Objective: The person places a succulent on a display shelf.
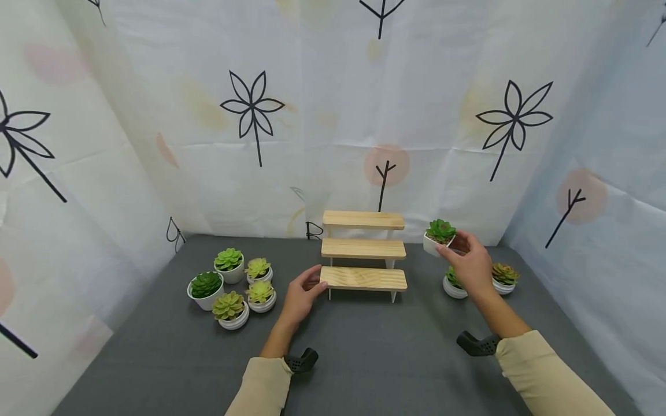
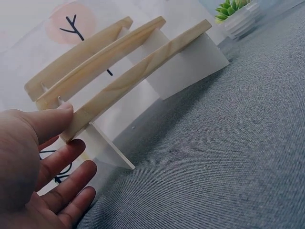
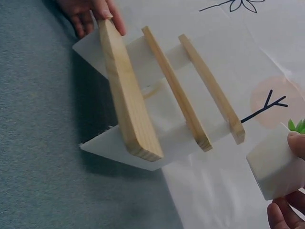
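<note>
Pale pine and white panels make up the three-step wooden riser (image 1: pixel 363 254) standing mid-tabletop against the printed fabric backdrop (image 1: pixel 333 115). I have my left hand (image 1: pixel 300 296) at the left end of its lowest step; in the left wrist view the thumb lies on top of the board edge and the fingers (image 2: pixel 66 164) stay straight below it, so I read this as a steadying touch, not a clench. My right hand (image 1: pixel 470 264) pinches a small white square pot with a green succulent (image 1: pixel 439 236), lifted off the grey cloth tabletop (image 1: pixel 364 358) just right of the middle step, level with the shelves; that height suits the steps. Below that hand sit two more potted succulents (image 1: pixel 503 276), one half hidden by it. Five round white pots of succulents (image 1: pixel 229 283) cluster well apart to the left, where the steadying arm does not cross them.
</note>
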`<state>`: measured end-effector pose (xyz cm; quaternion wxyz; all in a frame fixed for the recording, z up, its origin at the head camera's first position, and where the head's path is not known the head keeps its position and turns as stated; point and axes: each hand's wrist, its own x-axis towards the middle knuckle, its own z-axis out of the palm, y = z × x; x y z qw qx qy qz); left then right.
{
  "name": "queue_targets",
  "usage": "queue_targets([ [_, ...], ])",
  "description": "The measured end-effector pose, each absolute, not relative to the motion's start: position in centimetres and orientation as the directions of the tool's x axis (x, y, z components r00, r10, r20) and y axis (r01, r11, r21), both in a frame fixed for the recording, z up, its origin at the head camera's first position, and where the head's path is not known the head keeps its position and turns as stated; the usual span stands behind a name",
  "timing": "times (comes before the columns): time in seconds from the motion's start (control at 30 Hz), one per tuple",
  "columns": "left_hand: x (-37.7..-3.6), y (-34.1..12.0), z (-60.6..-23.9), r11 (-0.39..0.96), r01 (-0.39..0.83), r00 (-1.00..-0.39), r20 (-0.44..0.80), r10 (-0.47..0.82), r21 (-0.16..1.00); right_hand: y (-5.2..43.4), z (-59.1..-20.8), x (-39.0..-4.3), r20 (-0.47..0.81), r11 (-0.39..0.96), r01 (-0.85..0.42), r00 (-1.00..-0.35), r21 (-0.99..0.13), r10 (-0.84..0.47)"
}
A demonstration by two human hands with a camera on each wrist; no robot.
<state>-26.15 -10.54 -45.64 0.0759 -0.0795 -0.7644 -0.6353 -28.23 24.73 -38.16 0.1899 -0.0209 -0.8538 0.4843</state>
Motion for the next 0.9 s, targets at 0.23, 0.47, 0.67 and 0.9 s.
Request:
queue_targets([
  [0.23, -26.2, -10.3, -45.8, 0.188, 0.207, -0.978, 0.207, 0.016, 0.960, 23.9, -37.4, -29.7, 0.281, 0.513, -0.133, -0.934, -0.848, 0.221],
  [0.47, -26.1, -10.2, -45.6, 0.187, 0.210, -0.978, 0.209, 0.023, 0.960, 22.9, -36.8, -31.3, 0.273, 0.470, -0.134, -0.931, -0.872, 0.241],
  [0.67, -25.9, -10.2, -45.4, 0.189, 0.189, -0.982, 0.190, 0.016, 0.964, 22.0, -36.3, -32.5, 0.271, 0.464, -0.136, -0.933, -0.875, 0.238],
  [0.9, -25.9, -10.1, -45.3, 0.192, 0.174, -0.984, 0.176, 0.008, 0.966, 21.1, -35.9, -33.8, 0.261, 0.425, -0.147, -0.939, -0.893, 0.225],
])
